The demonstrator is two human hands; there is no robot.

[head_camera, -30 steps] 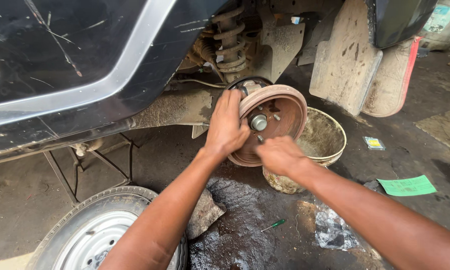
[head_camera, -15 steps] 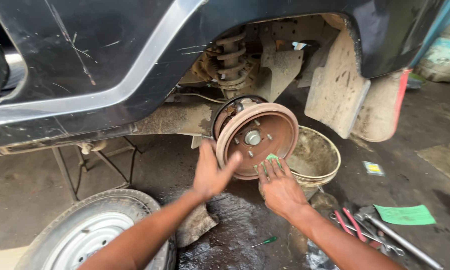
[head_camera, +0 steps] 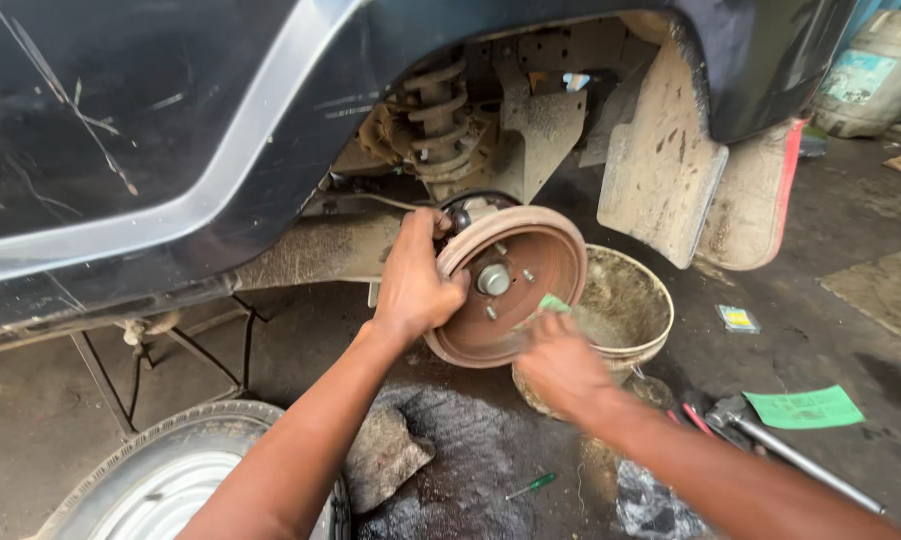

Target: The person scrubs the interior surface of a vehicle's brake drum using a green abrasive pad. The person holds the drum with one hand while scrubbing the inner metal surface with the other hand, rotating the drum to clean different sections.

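Note:
A rusty brown brake drum [head_camera: 530, 262] with wheel studs and a centre hub sits on the axle of a dark, jacked-up car. My left hand [head_camera: 413, 283] grips the drum's left rim, fingers wrapped over the edge. My right hand [head_camera: 560, 362] is blurred in front of the drum's lower right and holds a small green piece [head_camera: 553, 303], pressed against the drum face. Above the drum a coil spring [head_camera: 438, 110] and the dirty wheel arch show.
A dirty bucket [head_camera: 638, 335] stands right behind the drum. A removed wheel [head_camera: 160, 480] lies at lower left, a stone [head_camera: 382, 455] beside it. A green-handled screwdriver [head_camera: 532, 486], metal tools [head_camera: 770, 440], green paper [head_camera: 803, 407] and a jack stand [head_camera: 120, 370] sit on the wet floor.
Both hands had drawn back from the drum with fingers spread. Now my left hand grips the drum's left rim again and my right hand presses the green piece to its face.

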